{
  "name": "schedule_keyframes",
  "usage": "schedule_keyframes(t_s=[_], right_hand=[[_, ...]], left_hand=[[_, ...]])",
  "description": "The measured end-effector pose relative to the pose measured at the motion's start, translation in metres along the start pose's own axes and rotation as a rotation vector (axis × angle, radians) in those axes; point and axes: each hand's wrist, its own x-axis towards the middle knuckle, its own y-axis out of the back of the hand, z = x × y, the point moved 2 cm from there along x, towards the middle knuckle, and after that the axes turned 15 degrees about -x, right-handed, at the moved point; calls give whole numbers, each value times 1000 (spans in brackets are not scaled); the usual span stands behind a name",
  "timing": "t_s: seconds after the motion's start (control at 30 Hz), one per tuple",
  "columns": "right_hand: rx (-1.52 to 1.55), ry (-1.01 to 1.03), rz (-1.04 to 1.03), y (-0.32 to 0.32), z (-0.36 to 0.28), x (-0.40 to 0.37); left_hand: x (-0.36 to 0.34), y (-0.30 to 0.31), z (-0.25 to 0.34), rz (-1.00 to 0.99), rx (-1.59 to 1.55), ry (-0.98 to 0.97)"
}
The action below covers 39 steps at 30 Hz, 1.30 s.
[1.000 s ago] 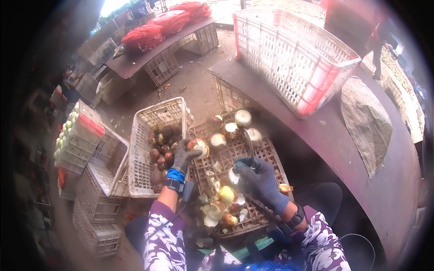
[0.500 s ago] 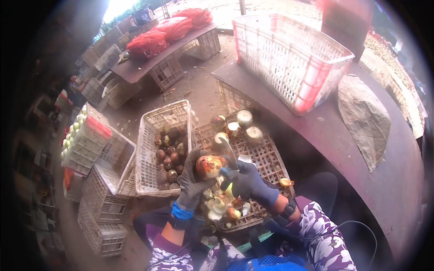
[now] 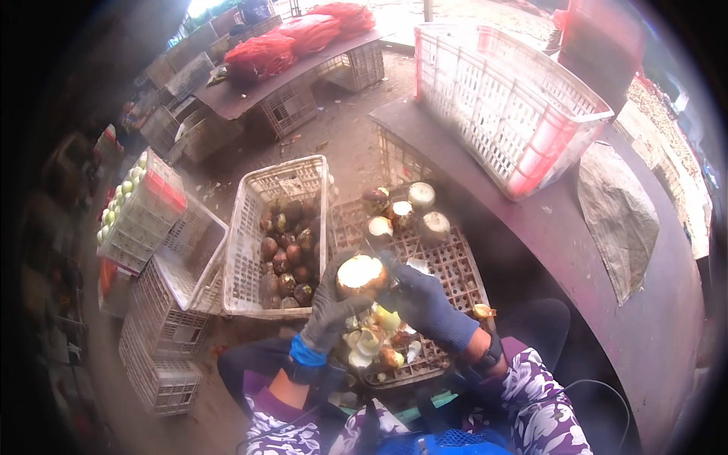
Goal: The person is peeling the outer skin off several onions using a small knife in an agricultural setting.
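The head view shows a round brown-skinned bulb (image 3: pixel 362 274), its pale cut face turned up, held above a latticed pale plastic crate base (image 3: pixel 451 262). The left hand (image 3: pixel 331 307), in a dark grey glove, is curled around the bulb's left and lower sides, fingers parted only by its width. The right hand (image 3: pixel 426 297), in a blue-grey knitted glove, has bent fingers at the bulb's right side; I cannot tell how far they close or what they grip (that area is dark and blurred).

Under the hands, pale and yellowish peel scraps (image 3: pixel 369 343) lie on the latticed base. Four cut bulbs, among them a whitish trimmed bulb (image 3: pixel 422 195), stand toward its far end. To the left, an open off-white plastic crate (image 3: pixel 236 265) contains dark reddish-brown bulbs (image 3: pixel 280 262).
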Motion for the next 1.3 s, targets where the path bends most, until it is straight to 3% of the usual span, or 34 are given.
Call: schedule_keyframes(t_s=[0.23, 0.27, 0.4, 0.7, 0.9, 1.0, 1.1, 1.23, 1.3], right_hand=[[-26, -147, -141, 13, -13, -8], [234, -147, -195, 14, -20, -13], [344, -238, -449, 16, -37, -16], [155, -39, -331, 3, -28, -14], [44, 81, -247, -13, -12, -16], [115, -79, -296, -18, -5, -21], [57, 51, -151, -13, -16, -20], [-449, 120, -136, -14, -18, -11], [-536, 106, -164, -13, -21, -8]], left_hand=[[1, 5, 9, 147, 111, -202], [2, 9, 11, 156, 151, -222], [3, 11, 12, 155, 175, -264], [1, 0, 16, 200, 123, -256], [0, -1, 16, 262, -246, -203], [9, 23, 15, 237, -500, -269], [12, 40, 14, 215, -500, -336], [10, 40, -2, 235, -581, -257], [9, 30, -6, 243, -609, -222]])
